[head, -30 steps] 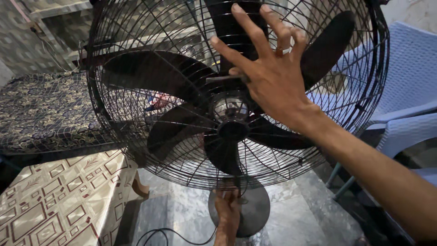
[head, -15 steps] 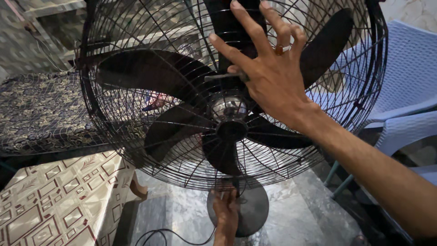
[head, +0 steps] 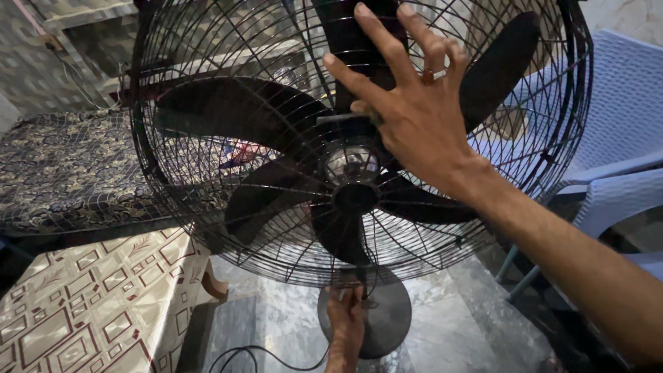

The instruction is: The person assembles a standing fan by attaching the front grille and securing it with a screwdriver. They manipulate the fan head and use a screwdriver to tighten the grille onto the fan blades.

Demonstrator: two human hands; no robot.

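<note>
Your right hand (head: 414, 117) lies spread, fingers open, flat against the fan's wire guard (head: 207, 207); your left hand (head: 344, 314) grips its bottom rim, above the round base (head: 387, 318). Guard remains mounted over the blades (head: 242, 117).

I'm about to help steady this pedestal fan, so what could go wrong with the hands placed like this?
The right hand lies spread on the wire guard, fingers over gaps in front of the dark blades; a fingertip could slip through. The left hand grips low at the guard's bottom edge, above the round base, so the tall fan might tip if pushed. The black cord loops on the floor beside the base, a possible snag.
</note>
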